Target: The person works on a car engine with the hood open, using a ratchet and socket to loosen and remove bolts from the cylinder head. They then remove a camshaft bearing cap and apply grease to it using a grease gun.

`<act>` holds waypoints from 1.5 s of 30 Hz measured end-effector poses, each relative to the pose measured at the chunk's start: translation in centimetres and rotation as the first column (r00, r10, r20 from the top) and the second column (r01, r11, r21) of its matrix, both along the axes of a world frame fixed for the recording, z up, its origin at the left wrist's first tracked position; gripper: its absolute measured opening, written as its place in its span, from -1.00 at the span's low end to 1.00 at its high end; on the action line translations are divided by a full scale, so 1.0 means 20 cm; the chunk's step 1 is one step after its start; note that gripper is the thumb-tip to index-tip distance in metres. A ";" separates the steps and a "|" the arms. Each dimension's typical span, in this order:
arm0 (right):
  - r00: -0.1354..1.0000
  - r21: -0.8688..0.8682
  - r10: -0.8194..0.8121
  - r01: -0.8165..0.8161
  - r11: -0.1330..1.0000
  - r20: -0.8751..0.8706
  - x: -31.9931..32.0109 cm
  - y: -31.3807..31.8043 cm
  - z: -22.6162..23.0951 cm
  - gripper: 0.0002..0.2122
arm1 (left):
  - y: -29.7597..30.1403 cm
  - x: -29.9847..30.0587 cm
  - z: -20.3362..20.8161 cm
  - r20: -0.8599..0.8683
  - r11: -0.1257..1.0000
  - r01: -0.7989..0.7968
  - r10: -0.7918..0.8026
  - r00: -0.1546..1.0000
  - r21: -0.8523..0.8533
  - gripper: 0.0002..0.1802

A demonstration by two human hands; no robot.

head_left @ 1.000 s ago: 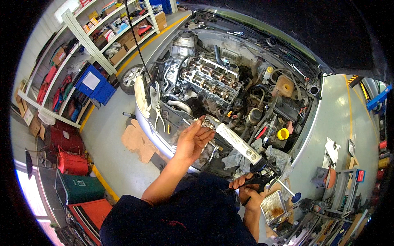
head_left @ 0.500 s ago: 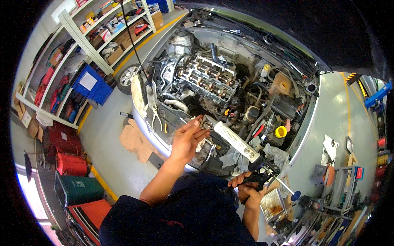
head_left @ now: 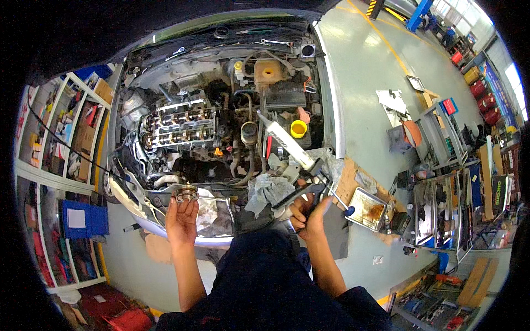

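Observation:
Over the car's front edge, my left hand (head_left: pixel 181 218) has its fingers closed on a small round metal part (head_left: pixel 186 193) with a ring-like outline; its exact kind is not clear. My right hand (head_left: pixel 309 216) grips the black handle of a caulking gun (head_left: pixel 314 174). A white sealant cartridge (head_left: pixel 290 144) sits in the gun, its nozzle pointing up and left over the engine bay. The gun's plunger rod ends in a blue knob (head_left: pixel 349 211) at lower right. Left of the gun lies the opened engine (head_left: pixel 182 124), with its camshafts exposed. The nozzle and the metal part are well apart.
Grey rags (head_left: pixel 268 193) lie on the front of the bay, near a yellow cap (head_left: pixel 298 129). Two wrenches, one of them a combination wrench (head_left: pixel 276 42), rest at the back. A stained metal tray (head_left: pixel 367 209) stands at right. Shelves (head_left: pixel 66 127) line the left.
The view has swung right. My left hand has moved away from the nozzle to the left with the metal part. My right hand still holds the caulking gun.

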State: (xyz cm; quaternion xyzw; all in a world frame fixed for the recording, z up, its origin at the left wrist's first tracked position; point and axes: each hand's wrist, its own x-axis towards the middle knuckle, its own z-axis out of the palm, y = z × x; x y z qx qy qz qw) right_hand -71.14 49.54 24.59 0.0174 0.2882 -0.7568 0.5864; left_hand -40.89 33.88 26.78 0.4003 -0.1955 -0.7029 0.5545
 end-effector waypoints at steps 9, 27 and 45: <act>0.865 -0.221 -0.347 0.441 0.870 0.363 -0.32 0.21 -0.48 -0.19 | -0.02 -0.10 -0.03 -0.032 0.997 0.053 -0.052 0.998 0.050 -0.56; 0.744 0.350 -0.649 0.573 0.741 0.156 -0.73 -0.70 -1.03 -0.52 | 0.00 0.08 0.00 0.034 1.000 0.002 -0.002 0.999 0.009 -0.46; 0.962 0.478 -0.264 0.267 0.837 -0.076 -0.62 -0.40 -1.06 -0.48 | 0.30 0.18 -0.06 -0.002 0.973 -0.216 0.217 0.976 0.087 -0.45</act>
